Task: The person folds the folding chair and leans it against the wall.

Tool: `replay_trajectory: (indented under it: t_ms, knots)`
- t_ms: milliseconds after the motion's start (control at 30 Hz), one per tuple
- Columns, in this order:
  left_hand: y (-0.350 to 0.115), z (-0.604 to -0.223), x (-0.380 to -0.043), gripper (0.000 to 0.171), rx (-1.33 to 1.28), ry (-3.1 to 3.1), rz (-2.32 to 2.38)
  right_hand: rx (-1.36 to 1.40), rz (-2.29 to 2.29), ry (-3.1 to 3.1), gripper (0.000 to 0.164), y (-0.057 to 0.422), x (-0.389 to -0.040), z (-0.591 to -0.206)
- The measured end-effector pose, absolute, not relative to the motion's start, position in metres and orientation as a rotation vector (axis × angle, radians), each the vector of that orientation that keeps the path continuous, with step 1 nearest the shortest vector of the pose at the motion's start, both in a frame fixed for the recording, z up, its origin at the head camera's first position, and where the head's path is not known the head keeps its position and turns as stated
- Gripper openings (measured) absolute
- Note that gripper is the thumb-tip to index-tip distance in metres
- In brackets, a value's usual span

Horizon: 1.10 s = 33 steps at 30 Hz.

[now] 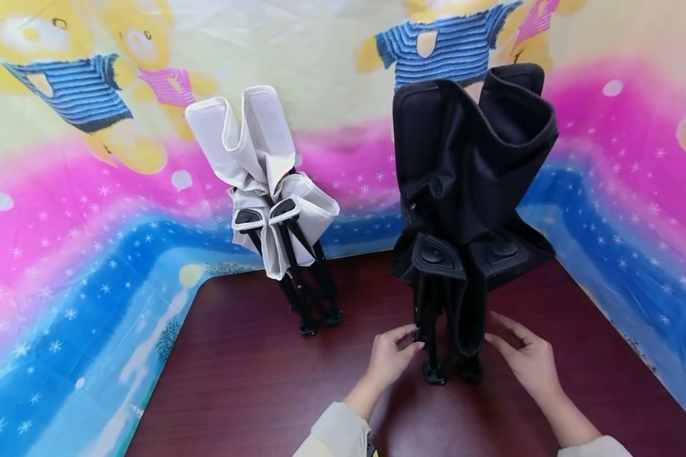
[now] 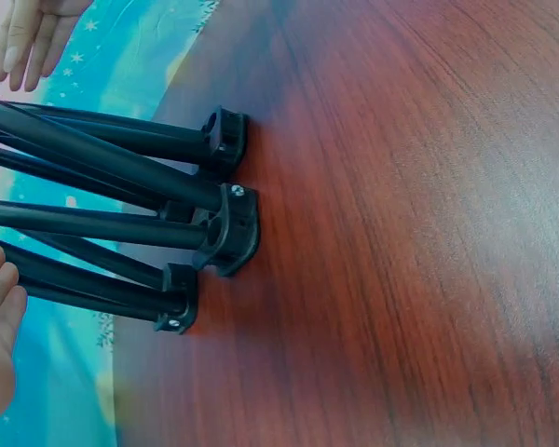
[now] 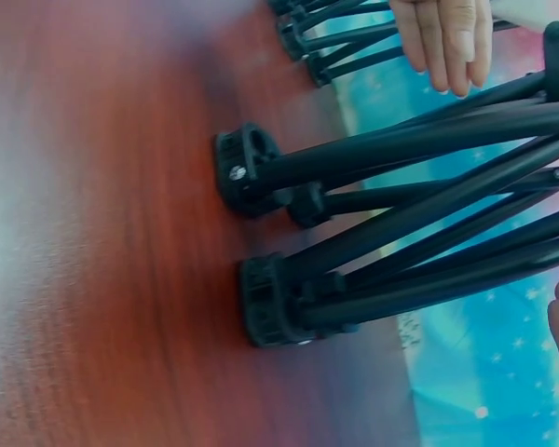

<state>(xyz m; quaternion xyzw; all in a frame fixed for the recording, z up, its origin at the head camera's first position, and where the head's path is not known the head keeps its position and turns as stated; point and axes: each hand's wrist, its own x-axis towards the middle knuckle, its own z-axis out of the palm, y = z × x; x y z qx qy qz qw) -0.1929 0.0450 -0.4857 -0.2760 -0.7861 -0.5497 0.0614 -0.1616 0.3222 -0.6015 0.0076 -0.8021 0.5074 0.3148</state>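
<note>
A folded black camp chair (image 1: 469, 165) stands upright on the table, its fabric bunched above thin black legs. My left hand (image 1: 390, 355) is at the left side of these legs, fingers straight; whether its fingertips touch a leg is hard to tell. On the other side, my right hand (image 1: 531, 362) is held apart from the chair, its fingers extended. Black leg tubes (image 2: 102, 154) ending in plastic feet (image 2: 233, 228) fill the left wrist view. From the right wrist, the feet (image 3: 265, 303) rest on the tabletop.
A smaller folded white camp chair (image 1: 269, 171) with black legs stands at the back left. The dark red wooden table (image 1: 234, 381) meets a curtain (image 1: 331, 146) printed with bears, which hangs behind and along both sides.
</note>
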Motion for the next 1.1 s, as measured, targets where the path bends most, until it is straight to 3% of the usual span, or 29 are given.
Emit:
replay_trajectory:
  t_ms: [200,500,800,1100]
  knots:
    - [0.049,-0.475,-0.186,0.023,-0.754,-2.395,-1.821,-0.081,1.400,-2.144,0.041,0.314,-0.159,-0.603]
    - [0.062,-0.507,-0.196,0.025,-0.734,-2.448,-1.816,-0.128,1.394,-2.199,0.035,0.310,-0.162,-0.606]
    - [0.072,-0.509,-0.197,0.020,-0.691,-2.477,-1.735,-0.136,1.282,-2.332,0.027,0.271,-0.135,-0.519]
    - [0.081,-0.509,-0.194,0.013,-0.536,-2.444,-1.784,-0.160,1.174,-2.266,0.022,0.257,-0.139,-0.515]
